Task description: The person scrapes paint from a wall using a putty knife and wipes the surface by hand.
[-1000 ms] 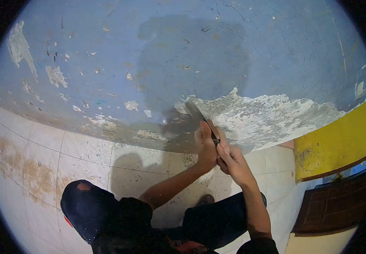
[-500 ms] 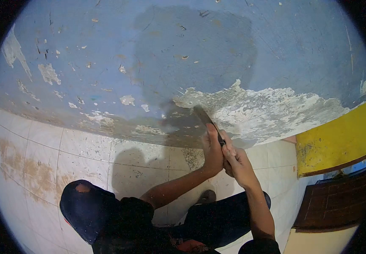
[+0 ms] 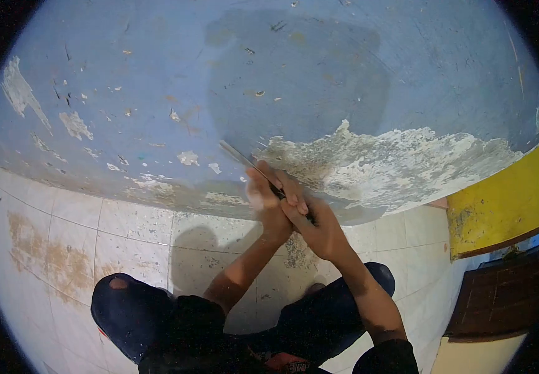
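Note:
A narrow flat metal scraper [image 3: 239,157] with a dark handle slants up and left in front of the blue wall [image 3: 157,75]. My right hand [image 3: 315,225] is wrapped round its handle. Higher up, my left hand [image 3: 268,202] is closed round the tool where blade meets handle, its thumb along the blade. The tip lies over blue paint, left of a large bare patch [image 3: 394,162] of rough grey-white plaster. Part of the handle is hidden by my fingers.
Smaller chipped spots [image 3: 188,158] dot the wall on the left. Paint flakes [image 3: 300,255] and brown stains [image 3: 67,262] lie on the white tiled floor [image 3: 132,249]. My bent knees flank my arms. A yellow wall section [image 3: 493,199] and dark brown wooden furniture [image 3: 487,296] stand at right.
Both hands and the scraper have moved left and slightly up. The blade tip has gone from the left part of the bare patch to the blue paint beside it.

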`<state>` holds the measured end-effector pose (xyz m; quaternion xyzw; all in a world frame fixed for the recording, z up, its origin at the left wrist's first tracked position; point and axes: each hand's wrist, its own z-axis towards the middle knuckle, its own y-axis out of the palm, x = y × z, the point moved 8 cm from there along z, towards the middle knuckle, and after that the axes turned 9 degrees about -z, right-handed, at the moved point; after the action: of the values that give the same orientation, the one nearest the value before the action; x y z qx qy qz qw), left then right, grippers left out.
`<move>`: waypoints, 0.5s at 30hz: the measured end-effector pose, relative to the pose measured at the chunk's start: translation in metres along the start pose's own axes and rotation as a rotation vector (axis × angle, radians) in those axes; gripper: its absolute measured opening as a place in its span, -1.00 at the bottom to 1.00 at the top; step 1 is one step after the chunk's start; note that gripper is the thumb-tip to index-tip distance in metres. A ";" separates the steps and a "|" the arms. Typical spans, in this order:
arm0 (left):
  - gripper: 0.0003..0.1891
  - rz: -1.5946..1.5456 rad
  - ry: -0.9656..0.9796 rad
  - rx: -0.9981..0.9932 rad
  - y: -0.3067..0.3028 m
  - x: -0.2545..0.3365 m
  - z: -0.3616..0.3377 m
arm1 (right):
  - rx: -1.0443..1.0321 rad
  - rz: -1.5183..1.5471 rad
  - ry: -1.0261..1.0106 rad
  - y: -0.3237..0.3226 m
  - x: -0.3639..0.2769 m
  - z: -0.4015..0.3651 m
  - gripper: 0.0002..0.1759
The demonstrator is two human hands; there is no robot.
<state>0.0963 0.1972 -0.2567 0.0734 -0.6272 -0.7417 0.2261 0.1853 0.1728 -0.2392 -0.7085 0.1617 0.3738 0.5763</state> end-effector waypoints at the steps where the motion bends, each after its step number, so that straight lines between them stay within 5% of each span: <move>1: -0.56 -0.104 -0.055 -0.008 0.000 -0.011 -0.005 | 0.033 0.089 -0.013 -0.006 -0.003 -0.007 -0.65; 15: -0.50 -0.182 -0.453 0.175 0.009 -0.109 -0.090 | 0.073 0.168 0.358 -0.051 0.050 -0.082 -0.62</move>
<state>0.2306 0.1623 -0.2849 -0.0190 -0.7143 -0.6996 0.0049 0.2804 0.1201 -0.2346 -0.7263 0.3334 0.2826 0.5304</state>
